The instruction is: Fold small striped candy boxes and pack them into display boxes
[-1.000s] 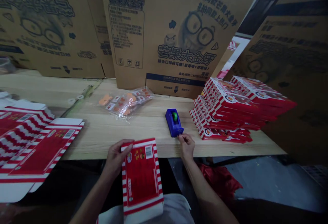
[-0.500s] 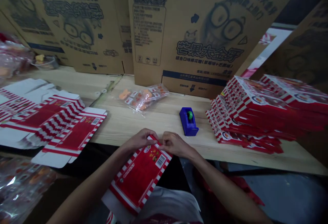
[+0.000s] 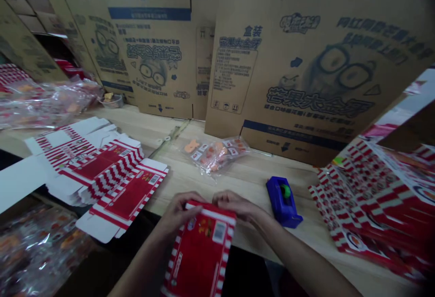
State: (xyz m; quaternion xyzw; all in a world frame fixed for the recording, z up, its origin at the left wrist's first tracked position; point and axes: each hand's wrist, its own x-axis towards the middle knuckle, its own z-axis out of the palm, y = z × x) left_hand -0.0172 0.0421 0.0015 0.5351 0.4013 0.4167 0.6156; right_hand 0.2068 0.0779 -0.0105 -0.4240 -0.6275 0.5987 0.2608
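A red carton with striped white edges and a barcode (image 3: 201, 254) is tilted in front of me at the table's near edge. My left hand (image 3: 181, 211) grips its upper left corner, thumb on the printed face. My right hand (image 3: 234, 202) is closed at the top right edge of the carton, its fingertips partly hidden behind the edge. Beyond the hands lie clear packets of orange pieces (image 3: 215, 154). A blue tape dispenser (image 3: 282, 202) with a green core stands to the right of my right hand.
Flattened red-and-white cartons (image 3: 112, 165) are stacked at left. Filled cartons (image 3: 377, 202) are piled at right. Large cardboard boxes (image 3: 163, 61) wall off the back. Clear packets (image 3: 37, 251) fill a box at lower left; a small plastic tub (image 3: 113, 101) sits behind.
The view has turned left and up, so the table things appear lower and further right. The carton stands more upright, and both hands still hold its top edge.
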